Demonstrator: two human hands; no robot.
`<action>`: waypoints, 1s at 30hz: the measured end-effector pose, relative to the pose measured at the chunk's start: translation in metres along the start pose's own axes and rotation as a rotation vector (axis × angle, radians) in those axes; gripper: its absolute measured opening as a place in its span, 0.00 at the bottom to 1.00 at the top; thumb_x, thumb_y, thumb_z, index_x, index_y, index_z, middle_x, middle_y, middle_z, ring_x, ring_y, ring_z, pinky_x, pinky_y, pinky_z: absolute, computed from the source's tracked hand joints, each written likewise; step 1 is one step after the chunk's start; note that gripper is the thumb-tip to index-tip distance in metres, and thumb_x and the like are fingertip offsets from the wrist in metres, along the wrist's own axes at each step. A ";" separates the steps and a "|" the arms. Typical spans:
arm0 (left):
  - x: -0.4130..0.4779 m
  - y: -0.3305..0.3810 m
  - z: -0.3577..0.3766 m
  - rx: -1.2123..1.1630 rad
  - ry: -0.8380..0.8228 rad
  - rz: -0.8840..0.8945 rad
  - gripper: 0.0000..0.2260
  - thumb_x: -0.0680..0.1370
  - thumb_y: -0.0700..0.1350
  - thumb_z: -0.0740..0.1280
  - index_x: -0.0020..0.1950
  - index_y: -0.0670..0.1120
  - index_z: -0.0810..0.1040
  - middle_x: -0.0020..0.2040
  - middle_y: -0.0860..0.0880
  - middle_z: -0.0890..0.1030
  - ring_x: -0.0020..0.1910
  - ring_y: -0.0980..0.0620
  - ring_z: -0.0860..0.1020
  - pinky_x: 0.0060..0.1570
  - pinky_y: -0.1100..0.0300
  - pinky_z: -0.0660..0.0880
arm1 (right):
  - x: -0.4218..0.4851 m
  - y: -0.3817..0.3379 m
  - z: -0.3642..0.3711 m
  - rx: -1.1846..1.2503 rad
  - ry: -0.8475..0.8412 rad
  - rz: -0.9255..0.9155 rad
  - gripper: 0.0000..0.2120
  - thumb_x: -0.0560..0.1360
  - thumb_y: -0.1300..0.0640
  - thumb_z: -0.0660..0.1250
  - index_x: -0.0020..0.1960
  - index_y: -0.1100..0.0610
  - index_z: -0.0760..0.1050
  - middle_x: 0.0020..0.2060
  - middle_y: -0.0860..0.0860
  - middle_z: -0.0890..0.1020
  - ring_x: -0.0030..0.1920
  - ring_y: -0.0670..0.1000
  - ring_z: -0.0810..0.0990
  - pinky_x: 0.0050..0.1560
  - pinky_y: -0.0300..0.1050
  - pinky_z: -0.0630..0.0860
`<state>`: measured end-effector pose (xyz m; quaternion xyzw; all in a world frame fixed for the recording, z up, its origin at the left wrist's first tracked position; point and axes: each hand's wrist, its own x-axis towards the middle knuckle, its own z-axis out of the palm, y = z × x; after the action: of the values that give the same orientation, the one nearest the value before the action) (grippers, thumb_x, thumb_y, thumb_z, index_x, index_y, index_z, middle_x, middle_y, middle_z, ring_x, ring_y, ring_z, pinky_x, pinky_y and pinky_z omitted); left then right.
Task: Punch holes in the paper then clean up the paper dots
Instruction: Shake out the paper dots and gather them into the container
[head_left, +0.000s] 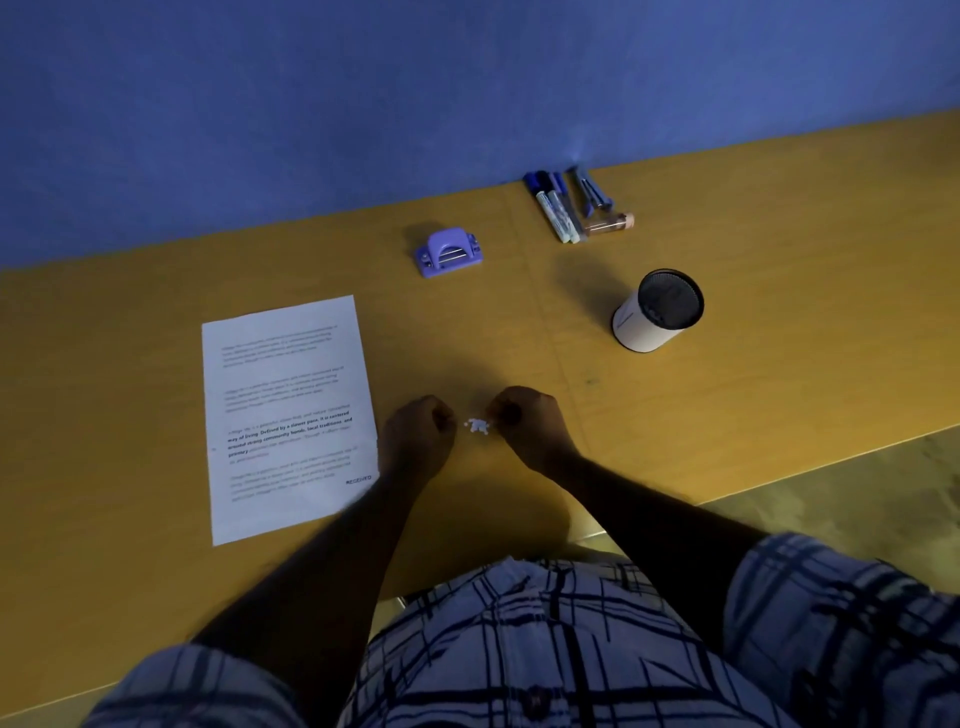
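Note:
A small heap of white paper dots (477, 426) lies on the yellow table (727, 395) between my two hands. My left hand (418, 432) rests to the left of the heap, fingers curled closed. My right hand (530, 423) sits just right of the heap, its fingers curled with the tips touching the dots' edge. The printed paper sheet (288, 415) lies flat to the left of my left hand. A purple hole punch (448, 253) stands farther back on the table, apart from both hands.
A white cylindrical container with a dark mesh top (657, 312) stands to the back right. Several markers and pens (574, 205) lie against the blue wall (363, 104). The table's front edge runs close to my body on the right.

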<state>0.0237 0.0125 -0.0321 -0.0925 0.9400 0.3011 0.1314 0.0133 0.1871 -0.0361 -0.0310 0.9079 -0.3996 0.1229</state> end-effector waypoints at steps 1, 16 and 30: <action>0.001 0.000 0.000 0.002 -0.001 -0.015 0.07 0.75 0.50 0.67 0.50 0.50 0.81 0.48 0.52 0.83 0.49 0.50 0.80 0.44 0.61 0.69 | 0.000 0.002 -0.002 0.019 -0.005 0.019 0.06 0.70 0.67 0.70 0.45 0.58 0.81 0.43 0.52 0.83 0.41 0.47 0.78 0.39 0.30 0.70; 0.011 0.007 0.004 -0.026 -0.089 -0.075 0.15 0.70 0.60 0.72 0.47 0.50 0.79 0.42 0.53 0.79 0.41 0.55 0.75 0.36 0.60 0.67 | 0.012 0.003 0.006 -0.031 -0.141 -0.019 0.08 0.70 0.61 0.75 0.48 0.58 0.80 0.46 0.51 0.81 0.46 0.49 0.78 0.45 0.44 0.77; 0.011 -0.017 0.000 -0.086 -0.100 0.012 0.06 0.76 0.52 0.67 0.50 0.53 0.80 0.46 0.57 0.82 0.44 0.56 0.78 0.43 0.61 0.69 | -0.003 0.017 0.009 -0.476 -0.317 -0.370 0.23 0.80 0.57 0.61 0.74 0.58 0.64 0.74 0.55 0.66 0.74 0.56 0.63 0.64 0.52 0.74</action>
<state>0.0177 -0.0019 -0.0448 -0.0774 0.9188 0.3464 0.1725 0.0188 0.1929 -0.0540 -0.2848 0.9243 -0.1821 0.1769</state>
